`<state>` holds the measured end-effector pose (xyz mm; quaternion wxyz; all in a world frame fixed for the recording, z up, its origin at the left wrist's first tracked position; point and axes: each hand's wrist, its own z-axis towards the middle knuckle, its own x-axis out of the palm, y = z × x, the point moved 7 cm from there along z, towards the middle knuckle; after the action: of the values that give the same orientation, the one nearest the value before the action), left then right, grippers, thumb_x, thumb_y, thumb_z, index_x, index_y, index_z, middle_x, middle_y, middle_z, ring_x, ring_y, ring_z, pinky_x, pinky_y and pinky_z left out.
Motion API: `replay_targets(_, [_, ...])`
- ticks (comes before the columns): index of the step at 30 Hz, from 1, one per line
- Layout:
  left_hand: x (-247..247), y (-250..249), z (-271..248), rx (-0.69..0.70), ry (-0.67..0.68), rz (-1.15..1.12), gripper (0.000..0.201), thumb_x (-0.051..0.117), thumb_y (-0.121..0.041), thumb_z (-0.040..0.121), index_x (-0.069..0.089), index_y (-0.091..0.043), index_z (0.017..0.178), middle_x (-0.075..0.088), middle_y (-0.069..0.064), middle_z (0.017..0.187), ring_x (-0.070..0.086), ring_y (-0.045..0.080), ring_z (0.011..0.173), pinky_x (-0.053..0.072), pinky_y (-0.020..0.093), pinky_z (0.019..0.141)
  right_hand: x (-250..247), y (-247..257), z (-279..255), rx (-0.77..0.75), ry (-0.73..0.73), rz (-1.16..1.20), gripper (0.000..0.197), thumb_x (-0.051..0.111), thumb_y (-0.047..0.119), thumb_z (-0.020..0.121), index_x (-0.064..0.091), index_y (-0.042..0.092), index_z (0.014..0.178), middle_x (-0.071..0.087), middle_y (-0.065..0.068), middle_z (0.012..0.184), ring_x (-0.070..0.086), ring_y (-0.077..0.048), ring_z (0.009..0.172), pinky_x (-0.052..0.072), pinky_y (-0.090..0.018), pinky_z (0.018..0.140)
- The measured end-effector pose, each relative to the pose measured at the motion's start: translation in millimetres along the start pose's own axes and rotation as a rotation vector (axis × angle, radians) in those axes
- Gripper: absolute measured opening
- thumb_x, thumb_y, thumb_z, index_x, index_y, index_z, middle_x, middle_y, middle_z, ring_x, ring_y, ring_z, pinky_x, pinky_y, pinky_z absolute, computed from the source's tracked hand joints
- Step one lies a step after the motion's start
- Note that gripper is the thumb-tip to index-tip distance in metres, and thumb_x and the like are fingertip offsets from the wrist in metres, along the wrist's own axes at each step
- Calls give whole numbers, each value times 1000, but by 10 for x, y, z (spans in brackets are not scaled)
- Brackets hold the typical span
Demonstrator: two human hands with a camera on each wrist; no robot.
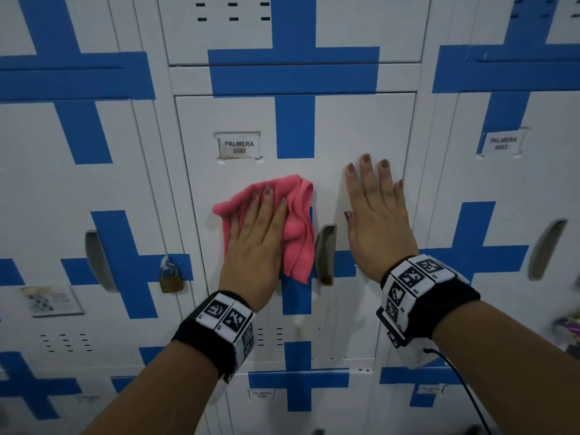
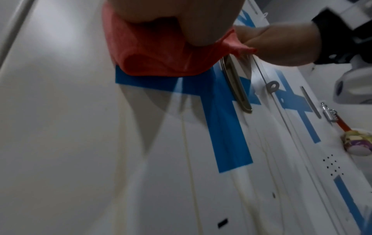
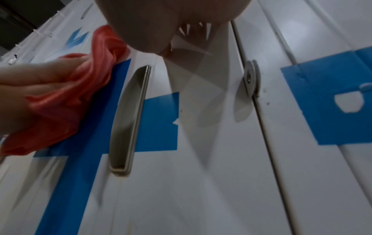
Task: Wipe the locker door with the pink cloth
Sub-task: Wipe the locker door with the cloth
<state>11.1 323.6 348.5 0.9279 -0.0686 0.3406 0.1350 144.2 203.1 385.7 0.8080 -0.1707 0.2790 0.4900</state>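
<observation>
White-and-blue locker door (image 1: 361,120): my left hand (image 1: 254,243) flat, pressing pink cloth (image 1: 298,215) just left of handle (image 1: 325,254); right hand (image 1: 376,215) flat, empty.

The left hand (image 1: 254,243) covers the middle of the pink cloth (image 1: 298,221), and the cloth hides part of the blue cross on the locker door (image 1: 361,127). At 6 o'clock in the head view the small name labels (image 1: 261,394) are too blurred to read. At 3 o'clock a patterned object (image 1: 569,328) is cut off by the edge. In both wrist views the fingers are out of frame past 12 o'clock.
</observation>
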Motion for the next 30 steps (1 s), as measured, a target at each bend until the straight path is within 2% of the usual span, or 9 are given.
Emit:
replay_targets(3, [131, -35, -23, 83, 50, 72, 69, 43, -27, 91, 6, -26, 150, -3, 2, 158, -13, 21, 145, -16, 48, 114, 2, -1, 1, 5, 3, 2, 72, 39, 15, 95, -8, 20, 149, -21, 4, 153, -19, -21, 142, -3, -45, 116])
replay_targets(6, [282, -69, -142, 130, 93, 151, 81, 58, -26, 87, 7, -32, 150, -7, -4, 158, -14, 19, 145, -7, 59, 110, 5, 5, -1, 5, 10, 1, 73, 40, 14, 94, -8, 20, 149, -21, 4, 153, -19, -22, 142, -4, -44, 116])
replay_targets(11, [413, -93, -320, 140, 114, 241, 97, 70, -31, 75, 8, -35, 149, -9, -6, 158, -12, 19, 145, -4, 65, 103, -6, 3, -2, 3, 15, -17, 74, 40, 14, 93, -9, 18, 149, -20, 3, 153, -18, -22, 142, -4, -44, 116])
replay_targets(15, [419, -51, -426, 164, 132, 323, 96, 66, -36, 72, 8, -33, 149, -10, -5, 158, -11, 21, 145, 0, 71, 100, -8, -2, -5, -1, 11, -17, 73, 40, 14, 94, -7, 19, 149, -19, 3, 154, -17, -22, 143, -4, -44, 116])
replay_targets(19, [382, 59, -558, 154, 161, 367, 99, 65, -40, 68, 8, -35, 149, -9, -5, 158, 7, 27, 143, 7, 80, 95, -7, -7, -5, -5, 28, -28, 71, 39, 15, 94, -6, 19, 149, -20, 3, 154, -18, -22, 143, -5, -43, 116])
replay_targets(22, [315, 36, -569, 115, 151, 345, 104, 78, -38, 61, 20, -27, 148, 10, 2, 158, 13, 30, 141, 7, 76, 98, -8, -12, -7, -9, 40, -25, 71, 38, 15, 94, -6, 19, 149, -20, 3, 154, -18, -22, 143, -4, -43, 116])
replay_targets(24, [215, -7, -474, 57, 98, 297, 97, 74, -30, 66, 22, -18, 147, 18, 8, 155, 14, 29, 141, 6, 67, 102, -10, -11, -7, -9, 44, -20, 71, 37, 14, 94, -7, 19, 149, -21, 3, 154, -19, -21, 142, -4, -43, 116])
replay_targets(28, [23, -57, -144, -36, -8, 93, 78, 48, -20, 82, 7, -15, 148, 2, 8, 155, -2, 24, 143, -1, 49, 109, -12, -11, -6, -8, 46, -11, 71, 38, 14, 94, -7, 19, 149, -21, 4, 153, -20, -21, 142, -5, -43, 116])
replay_targets(30, [-7, -69, -13, -50, -11, 59, 75, 44, -21, 84, 6, -16, 149, -4, 9, 155, -5, 26, 143, -3, 49, 109, -14, -7, -8, -9, 45, -13, 71, 38, 14, 94, -6, 19, 149, -21, 3, 153, -19, -21, 142, -5, -43, 116])
